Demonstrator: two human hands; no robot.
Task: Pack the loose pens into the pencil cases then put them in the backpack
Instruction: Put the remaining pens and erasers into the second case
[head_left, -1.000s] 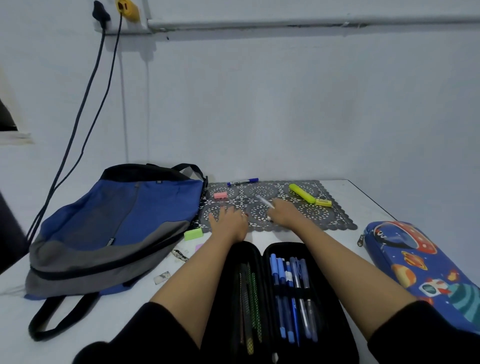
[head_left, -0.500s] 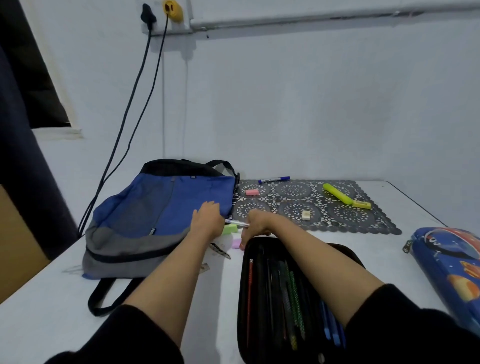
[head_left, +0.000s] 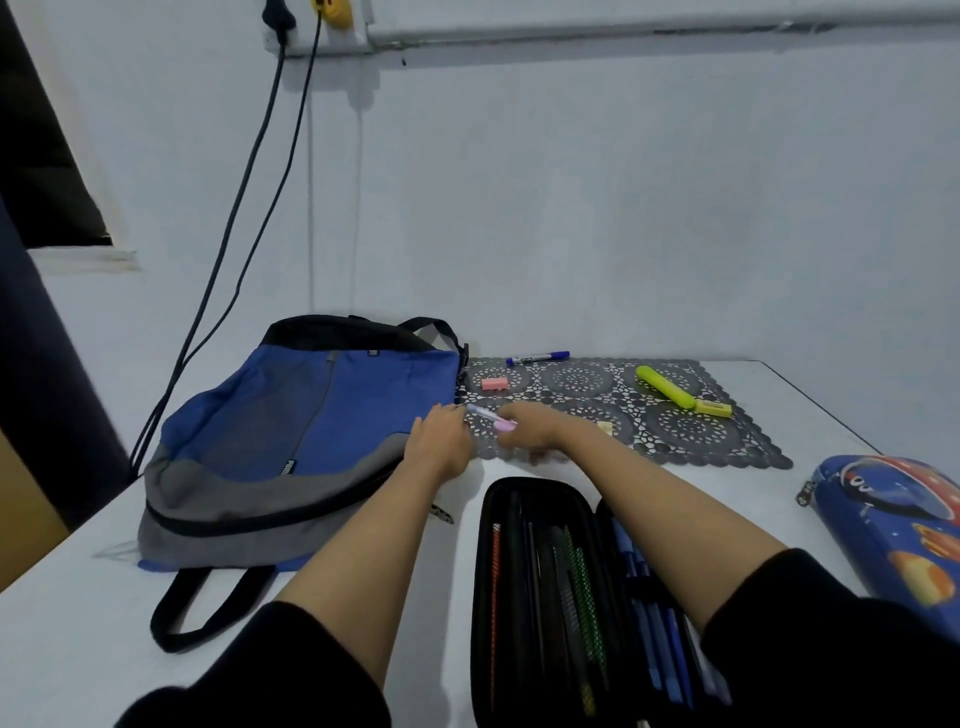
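A pale pen with a pink end (head_left: 492, 418) is held just above the near left corner of the lace mat (head_left: 727, 441). My right hand (head_left: 527, 431) grips its pink end. My left hand (head_left: 441, 441) pinches its other end, beside the blue and grey backpack (head_left: 291, 441), which lies flat on the left. The black pencil case (head_left: 519, 571) lies open in front of me with several pens and pencils in its loops. A blue space-print pencil case (head_left: 893, 519) lies zipped at the right. A blue marker (head_left: 537, 357) and a yellow highlighter (head_left: 667, 389) lie loose on the mat.
A pink eraser (head_left: 494, 383), a small cream eraser (head_left: 604, 427) and a yellow eraser (head_left: 714, 408) lie on the mat. A small metal clip (head_left: 444, 514) lies under my left forearm. Two cables (head_left: 249, 208) hang down the wall behind the backpack. The table edge runs along the right.
My right hand carried the pen left from the mat's middle to its near left corner. My left hand came off the backpack and met the pen's end. My view swung left.
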